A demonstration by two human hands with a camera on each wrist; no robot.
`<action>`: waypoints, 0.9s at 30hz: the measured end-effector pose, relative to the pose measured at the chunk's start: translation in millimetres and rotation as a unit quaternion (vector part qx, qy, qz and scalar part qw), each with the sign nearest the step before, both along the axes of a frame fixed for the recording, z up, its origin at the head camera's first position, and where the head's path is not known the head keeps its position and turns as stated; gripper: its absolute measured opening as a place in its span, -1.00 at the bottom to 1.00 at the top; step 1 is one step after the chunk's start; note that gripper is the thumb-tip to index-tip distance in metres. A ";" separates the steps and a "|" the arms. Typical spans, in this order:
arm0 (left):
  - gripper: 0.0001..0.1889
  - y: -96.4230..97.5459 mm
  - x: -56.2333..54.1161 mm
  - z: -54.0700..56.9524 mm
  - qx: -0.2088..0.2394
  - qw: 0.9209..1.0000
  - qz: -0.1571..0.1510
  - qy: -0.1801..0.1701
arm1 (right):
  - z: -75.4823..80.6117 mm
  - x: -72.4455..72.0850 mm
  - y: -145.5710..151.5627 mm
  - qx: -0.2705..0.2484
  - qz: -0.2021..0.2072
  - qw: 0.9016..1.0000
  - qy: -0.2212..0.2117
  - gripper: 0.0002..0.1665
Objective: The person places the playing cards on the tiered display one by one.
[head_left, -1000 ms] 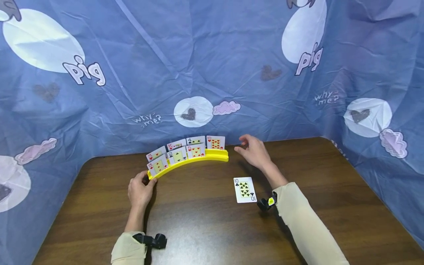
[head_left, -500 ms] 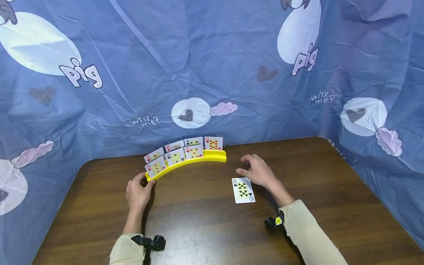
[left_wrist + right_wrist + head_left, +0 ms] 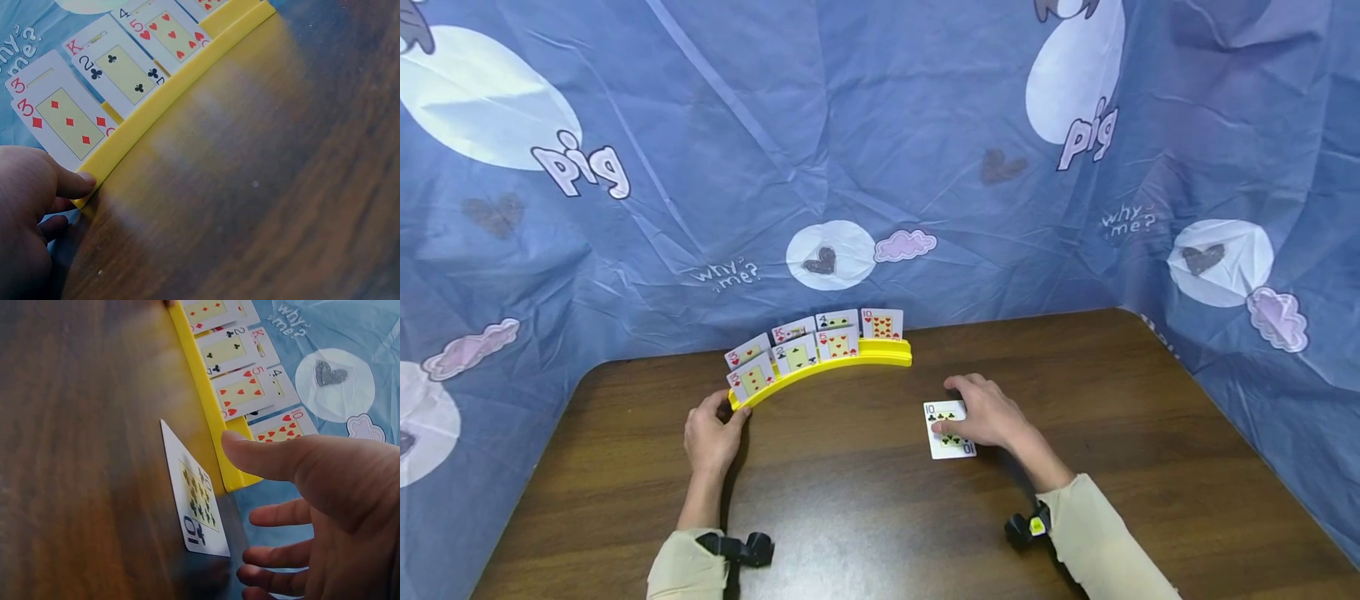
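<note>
A curved yellow card holder [image 3: 883, 355] stands near the back of the table with playing cards in two rows. The front row has the three of diamonds [image 3: 69, 125], the two of clubs [image 3: 122, 72] and the five of hearts [image 3: 838, 342]. Behind them are a red three, a king, a four and the ten of hearts [image 3: 882, 323]. My left hand [image 3: 713, 433] pinches the holder's left end between thumb and fingers. Over the ten of clubs [image 3: 195, 500], flat on the table, is my right hand [image 3: 992, 417], thumb and fingers spread, apart from the card in the right wrist view.
The brown wooden table [image 3: 850, 517] has rounded back corners. A blue printed cloth [image 3: 925, 142] hangs along its back and right side. A black wrist camera is strapped over each beige sleeve [image 3: 1101, 542].
My right hand has come down and toward me from beside the holder's right end to over the ten of clubs. The left hand stays on the holder.
</note>
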State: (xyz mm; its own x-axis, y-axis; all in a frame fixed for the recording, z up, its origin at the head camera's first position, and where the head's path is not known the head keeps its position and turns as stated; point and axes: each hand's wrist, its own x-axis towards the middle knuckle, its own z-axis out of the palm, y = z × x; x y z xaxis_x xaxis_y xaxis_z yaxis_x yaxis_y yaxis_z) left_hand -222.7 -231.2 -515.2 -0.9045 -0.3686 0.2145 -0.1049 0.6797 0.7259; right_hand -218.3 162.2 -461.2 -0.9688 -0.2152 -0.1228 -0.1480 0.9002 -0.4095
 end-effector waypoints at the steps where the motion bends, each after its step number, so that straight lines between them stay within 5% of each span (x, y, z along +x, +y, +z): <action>1: -0.65 -0.2 -0.1 0.1 0.000 1.000 0.001 -0.001 | -0.6 0.9 -0.6 0.005 0.001 1.000 -0.005 -0.10; 27: -0.64 0.4 1.6 3.1 0.006 1.000 0.001 -0.014 | -4.9 17.7 -11.7 0.037 -0.013 0.999 0.000 0.03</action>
